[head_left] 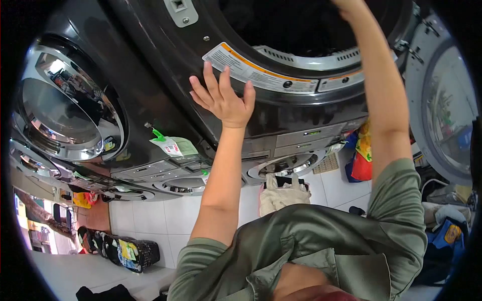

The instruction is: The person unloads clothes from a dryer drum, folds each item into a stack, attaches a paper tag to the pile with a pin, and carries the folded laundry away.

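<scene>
My left hand [225,100] lies with spread fingers against the dark front of an upper machine [271,113], its fingertips at the edge of a white and orange label [261,72]. It holds nothing. My right arm reaches up across the machine's round opening [296,25]. Only a small part of my right hand [346,6] shows at the top edge of the view, and its fingers are hidden. The round glass door [447,100] stands swung open on the right. The inside of the drum is dark.
Another machine with a closed round door [70,105] is on the left. A green clip [158,135] holds papers there. Below are lower machines, a beige cloth bag [283,195], a black basket of clothes [145,253] and a clothes pile [449,236] at right.
</scene>
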The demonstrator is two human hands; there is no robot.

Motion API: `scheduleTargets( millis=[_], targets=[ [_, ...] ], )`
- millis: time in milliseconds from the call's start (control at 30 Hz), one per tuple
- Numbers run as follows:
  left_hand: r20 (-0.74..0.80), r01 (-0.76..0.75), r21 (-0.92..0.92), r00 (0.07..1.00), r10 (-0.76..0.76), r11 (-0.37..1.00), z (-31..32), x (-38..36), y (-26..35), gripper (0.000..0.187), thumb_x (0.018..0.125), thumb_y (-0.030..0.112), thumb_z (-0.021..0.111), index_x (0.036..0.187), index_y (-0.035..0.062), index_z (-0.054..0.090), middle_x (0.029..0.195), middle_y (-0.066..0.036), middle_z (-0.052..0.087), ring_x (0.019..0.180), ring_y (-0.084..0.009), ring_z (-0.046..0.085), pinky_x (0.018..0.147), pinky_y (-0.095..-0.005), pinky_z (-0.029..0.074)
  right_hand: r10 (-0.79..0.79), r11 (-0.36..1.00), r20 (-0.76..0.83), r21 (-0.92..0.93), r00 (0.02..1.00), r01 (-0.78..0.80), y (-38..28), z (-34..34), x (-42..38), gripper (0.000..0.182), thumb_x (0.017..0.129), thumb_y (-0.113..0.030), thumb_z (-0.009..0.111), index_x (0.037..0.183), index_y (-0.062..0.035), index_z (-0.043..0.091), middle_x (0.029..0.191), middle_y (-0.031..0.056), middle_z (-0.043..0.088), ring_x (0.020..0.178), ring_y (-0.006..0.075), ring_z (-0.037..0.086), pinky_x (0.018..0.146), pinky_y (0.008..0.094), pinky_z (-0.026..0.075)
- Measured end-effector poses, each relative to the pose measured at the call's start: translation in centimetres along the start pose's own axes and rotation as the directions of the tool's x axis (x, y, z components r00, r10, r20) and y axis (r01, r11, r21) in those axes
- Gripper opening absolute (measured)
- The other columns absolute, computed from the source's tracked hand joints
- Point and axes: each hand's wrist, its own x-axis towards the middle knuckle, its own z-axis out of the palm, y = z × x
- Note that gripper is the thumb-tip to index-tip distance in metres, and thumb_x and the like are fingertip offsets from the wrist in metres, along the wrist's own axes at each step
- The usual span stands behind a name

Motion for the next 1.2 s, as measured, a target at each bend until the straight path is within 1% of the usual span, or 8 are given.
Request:
scheduleTargets(
  millis=[233, 300, 367, 600, 800, 1000, 1133, 1200],
  targets=[
    [0.028, 0.091, -0.785, 0.993, -0.112, 0.612, -0.9, 5.0, 12.6, 0.120, 0.041, 0.043, 0.082, 0.132, 0.0054, 0.014, 0.138, -0.019, 0.018, 0.128, -0.0382, 0.010, 0.099, -0.0533, 0.005, 0.014, 0.931, 0.228, 0.351, 0.973, -0.096, -9.1, -6.9, -12.1, 0.020, 0.077, -0.004, 0.059, 0.096, 0.0016, 0.056, 0.088, 0.0100, 0.062, 0.075, 0.0177, 0.061, 0.071, 0.0276, 0.050],
    [0.388, 0.391, -0.909, 0.920, -0.051, 0.145, -3.2, 6.0, 15.9, 0.074, 0.058, 0.020, 0.078, 0.119, 0.0018, 0.039, 0.115, -0.013, 0.049, 0.106, -0.0224, 0.045, 0.092, -0.0390, 0.031, -0.014, 0.961, 0.337, 0.264, 0.941, -0.080, -8.5, -9.9, -14.0, 0.021, 0.068, 0.006, 0.060, 0.088, -0.0010, 0.055, 0.082, 0.0071, 0.060, 0.073, 0.0162, 0.060, 0.070, 0.0270, 0.049],
    [0.665, 0.663, -0.731, 0.745, 0.048, -0.160, -4.3, 5.2, 17.3, 0.029, 0.069, -0.003, 0.066, 0.096, -0.0016, 0.057, 0.089, -0.004, 0.062, 0.080, -0.0095, 0.056, 0.073, -0.0217, 0.046, 0.011, 0.965, 0.270, 0.250, 0.963, -0.081, -7.7, -13.1, -15.3, 0.020, 0.068, 0.006, 0.060, 0.084, -0.0024, 0.055, 0.079, 0.0062, 0.059, 0.070, 0.0158, 0.059, 0.068, 0.0269, 0.048],
    [0.919, 0.815, -0.025, 0.247, 0.308, -0.579, -7.1, 2.2, 13.6, 0.031, 0.074, 0.009, 0.062, 0.103, 0.0010, 0.056, 0.095, -0.007, 0.061, 0.081, -0.0149, 0.060, 0.076, -0.0238, 0.047, 0.258, 0.892, -0.036, 0.393, 0.966, -0.223, -5.8, -17.6, -21.8, 0.017, 0.069, 0.006, 0.059, 0.069, -0.0076, 0.048, 0.065, 0.0030, 0.054, 0.060, 0.0135, 0.055, 0.055, 0.0236, 0.045],
    [0.829, 0.980, 0.066, 0.052, 0.558, -0.189, -4.4, -0.1, 11.7, 0.017, 0.071, 0.006, 0.063, 0.088, 0.0065, 0.058, 0.081, 0.000, 0.061, 0.075, -0.0084, 0.058, 0.067, -0.0192, 0.046, 0.280, 0.846, 0.182, 0.418, 0.943, -0.332, -2.3, -15.4, -24.5, 0.015, 0.073, 0.005, 0.058, 0.073, -0.0076, 0.050, 0.076, 0.0056, 0.058, 0.067, 0.0127, 0.057, 0.061, 0.0214, 0.045],
    [0.820, 0.906, -0.423, 0.373, 0.435, 0.022, -5.8, -0.5, 14.7, 0.046, 0.069, 0.013, 0.068, 0.108, 0.0029, 0.047, 0.083, -0.003, 0.060, 0.081, -0.0131, 0.055, 0.078, -0.0238, 0.040, 0.268, 0.889, 0.080, 0.364, 0.960, -0.279, 0.9, -12.3, -25.5, 0.017, 0.074, 0.007, 0.054, 0.078, -0.0078, 0.049, 0.071, -0.0007, 0.051, 0.068, 0.0103, 0.051, 0.065, 0.0200, 0.041],
    [0.939, 0.727, -0.344, 0.247, 0.240, 0.594, -4.4, -3.0, 18.1, 0.037, 0.073, 0.015, 0.066, 0.104, -0.0004, 0.053, 0.079, -0.007, 0.060, 0.066, -0.0127, 0.053, 0.058, -0.0259, 0.043, 0.264, 0.915, 0.132, 0.279, 0.956, -0.291, 3.2, -10.2, -25.4, 0.022, 0.068, 0.007, 0.061, 0.080, -0.0072, 0.050, 0.073, -0.0014, 0.051, 0.070, 0.0098, 0.050, 0.068, 0.0202, 0.041],
    [0.945, 0.865, -0.303, 0.220, 0.242, 0.400, -3.1, -1.8, 16.6, 0.022, 0.079, 0.016, 0.059, 0.096, 0.0026, 0.057, 0.075, -0.001, 0.055, 0.057, -0.0058, 0.046, 0.050, -0.0196, 0.038, 0.233, 0.938, 0.132, 0.231, 0.963, -0.259, 3.3, -10.4, -26.0, 0.026, 0.065, 0.007, 0.065, 0.082, -0.0068, 0.050, 0.074, -0.0013, 0.051, 0.072, 0.0102, 0.049, 0.070, 0.0212, 0.041]
  ],
)
